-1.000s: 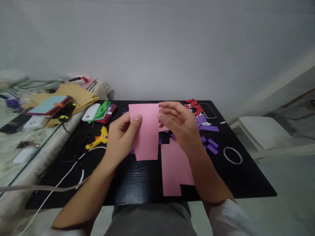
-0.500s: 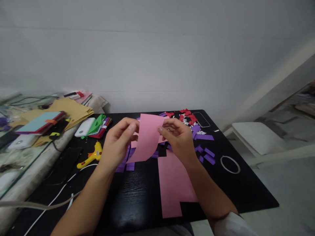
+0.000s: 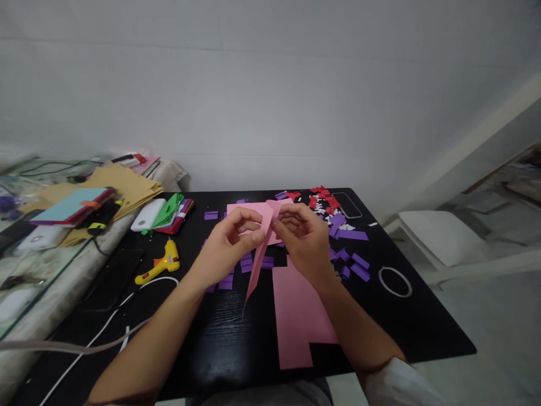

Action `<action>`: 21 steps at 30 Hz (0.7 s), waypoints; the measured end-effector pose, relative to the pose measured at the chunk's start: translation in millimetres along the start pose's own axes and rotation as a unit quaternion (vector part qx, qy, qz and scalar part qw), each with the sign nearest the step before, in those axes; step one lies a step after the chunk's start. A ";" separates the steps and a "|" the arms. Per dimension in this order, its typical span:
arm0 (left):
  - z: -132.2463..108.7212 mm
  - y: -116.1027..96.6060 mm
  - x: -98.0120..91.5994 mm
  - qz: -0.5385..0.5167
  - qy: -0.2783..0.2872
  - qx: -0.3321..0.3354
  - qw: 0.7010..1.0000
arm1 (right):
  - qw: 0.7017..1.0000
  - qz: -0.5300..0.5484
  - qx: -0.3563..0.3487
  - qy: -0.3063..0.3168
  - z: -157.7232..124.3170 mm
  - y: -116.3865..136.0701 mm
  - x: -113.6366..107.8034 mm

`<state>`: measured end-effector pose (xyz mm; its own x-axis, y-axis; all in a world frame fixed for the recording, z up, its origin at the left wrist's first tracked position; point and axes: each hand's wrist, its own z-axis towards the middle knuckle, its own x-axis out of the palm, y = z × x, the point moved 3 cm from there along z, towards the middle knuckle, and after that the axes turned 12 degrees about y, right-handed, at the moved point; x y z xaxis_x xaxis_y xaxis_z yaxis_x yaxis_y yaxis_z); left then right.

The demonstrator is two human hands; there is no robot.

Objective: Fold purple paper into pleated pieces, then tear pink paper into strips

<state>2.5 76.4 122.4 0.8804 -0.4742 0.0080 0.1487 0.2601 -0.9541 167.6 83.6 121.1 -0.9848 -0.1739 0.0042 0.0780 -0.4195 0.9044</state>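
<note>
My left hand (image 3: pixel 232 239) and my right hand (image 3: pixel 305 234) pinch a piece of pink paper (image 3: pixel 258 264) between them, raised over the black table. Its upper part looks bent or folded over, while the lower part hangs in a narrow, nearly edge-on strip. Behind my hands lies another pink sheet (image 3: pixel 236 208), partly hidden by them. Below my right wrist, larger pink paper (image 3: pixel 292 316) rests flat on the table. Folded purple paper pieces (image 3: pixel 226 282) are scattered under and around both hands.
A yellow glue gun (image 3: pixel 163 264) with a white cable (image 3: pixel 110 320) lies left, near a dark phone-like slab (image 3: pixel 112 280). Green and red papers (image 3: pixel 171 211) sit behind it. Red scraps (image 3: pixel 323 194), white bits and a pale ring (image 3: pixel 395 282) are at right.
The pink paper has turned from facing me broadly to nearly edge-on, and its top now looks bent over. My left hand has moved right, closer to my right hand.
</note>
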 end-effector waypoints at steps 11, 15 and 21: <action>-2.0 0.9 0.5 0.030 -0.039 -0.015 0.999 | 0.999 0.006 -0.004 0.042 -10.3 10.7 3.2; -3.5 -1.1 -0.1 0.044 -0.046 -0.013 0.998 | 0.999 0.015 -0.012 0.026 -9.9 17.5 1.5; -4.5 -2.3 0.7 0.054 -0.035 -0.013 0.998 | 1.000 0.014 -0.019 -0.003 -10.8 14.6 1.2</action>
<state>0.8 71.7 123.3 0.9198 -0.3851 -0.0757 0.0403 0.2846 -0.9578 169.3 67.6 129.7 -0.9828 -0.1818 0.0323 0.1121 -0.4486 0.8867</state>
